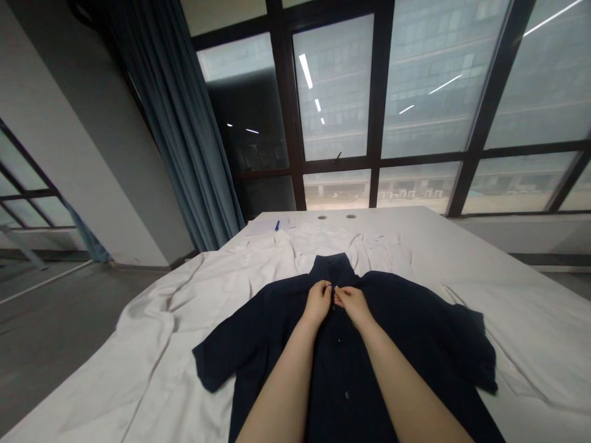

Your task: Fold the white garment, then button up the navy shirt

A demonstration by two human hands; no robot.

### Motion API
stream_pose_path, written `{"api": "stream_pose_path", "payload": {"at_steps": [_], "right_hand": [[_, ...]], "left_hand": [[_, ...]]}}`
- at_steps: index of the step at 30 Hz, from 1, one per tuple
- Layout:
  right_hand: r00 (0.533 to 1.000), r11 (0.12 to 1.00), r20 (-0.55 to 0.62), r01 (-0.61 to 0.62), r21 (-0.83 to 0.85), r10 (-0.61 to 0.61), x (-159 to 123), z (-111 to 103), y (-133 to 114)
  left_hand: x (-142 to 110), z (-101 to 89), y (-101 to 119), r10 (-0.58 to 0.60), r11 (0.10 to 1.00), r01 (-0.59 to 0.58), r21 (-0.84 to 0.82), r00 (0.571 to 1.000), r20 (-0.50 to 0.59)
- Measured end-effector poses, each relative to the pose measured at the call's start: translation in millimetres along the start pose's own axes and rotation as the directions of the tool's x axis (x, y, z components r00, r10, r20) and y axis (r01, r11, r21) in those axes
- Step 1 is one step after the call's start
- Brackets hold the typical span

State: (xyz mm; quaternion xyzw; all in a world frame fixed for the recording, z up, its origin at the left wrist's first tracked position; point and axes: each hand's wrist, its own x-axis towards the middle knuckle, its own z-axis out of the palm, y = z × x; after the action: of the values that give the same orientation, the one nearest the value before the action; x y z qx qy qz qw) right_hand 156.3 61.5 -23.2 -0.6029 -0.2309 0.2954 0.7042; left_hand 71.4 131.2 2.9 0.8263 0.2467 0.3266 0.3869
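1. Dark navy short-sleeved cloth shirt [339,369] lies front up, sleeves out, partly on the rumpled white cloth [221,301] on the pale flat table [429,258], w/ its dark stand-up collar [332,266] pointing away from you
2. Your left hand [318,301] pinches the front edge just below the collar; can't tell if a btn sits in those fingers
3. Your right hand [351,301] pinches the same edge, fingertips close to the L ones; grip detail too small to tell
4. Work w/ fingertips only & light tension, b/c a hard tug would likely skew the collar
5. Line up the front edges w/ the small pale buttons [339,340] below, approx straight
6. Rest forearms lightly, else the shirt may drag & crease
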Motion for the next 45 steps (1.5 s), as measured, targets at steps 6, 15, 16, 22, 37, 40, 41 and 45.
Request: {"api": "stream_pose_path", "payload": {"at_steps": [6, 15, 16, 22, 37, 40, 41, 45], "right_hand": [[0.998, 0.996, 0.015, -0.058, 0.063, 0.057, -4, 1, -7], [0.995, 0.988, 0.044, -0.095, 0.120, 0.090, -6, 0, -11], [0.995, 0.988, 0.040, -0.096, 0.123, 0.092, -6, 0, -10], [0.997, 0.989, 0.022, -0.083, 0.121, 0.081, -4, 0, -8], [0.996, 0.984, 0.008, -0.093, 0.151, 0.093, -7, 5, -13], [0.995, 0.979, 0.046, -0.097, 0.180, 0.090, -9, 3, -17], [0.994, 0.978, 0.059, -0.096, 0.187, 0.087, -10, 3, -18], [0.993, 0.980, 0.093, -0.086, 0.180, 0.070, -10, 2, -17]], "left_hand": [[0, -0.4, -5, -0.010, 0.968, 0.011, -0.249, 1.000, 0.004], [1, 10.1, -11, -0.206, 0.741, 0.168, -0.650, 0.978, 0.018], [1, 11.0, -11, -0.247, 0.713, 0.203, -0.671, 0.969, 0.030], [-1, 9.9, -12, -0.337, 0.657, 0.328, -0.679, 0.933, 0.126], [-4, 13.0, 1, -0.056, 0.944, 0.016, -0.328, 0.992, -0.115], [-5, 10.6, 3, 0.022, 0.973, -0.048, -0.225, 0.993, -0.116], [-5, 10.3, 2, 0.030, 0.974, -0.054, -0.222, 0.994, -0.109], [-4, 9.9, 0, 0.010, 0.963, -0.025, -0.270, 0.998, -0.057]]}}
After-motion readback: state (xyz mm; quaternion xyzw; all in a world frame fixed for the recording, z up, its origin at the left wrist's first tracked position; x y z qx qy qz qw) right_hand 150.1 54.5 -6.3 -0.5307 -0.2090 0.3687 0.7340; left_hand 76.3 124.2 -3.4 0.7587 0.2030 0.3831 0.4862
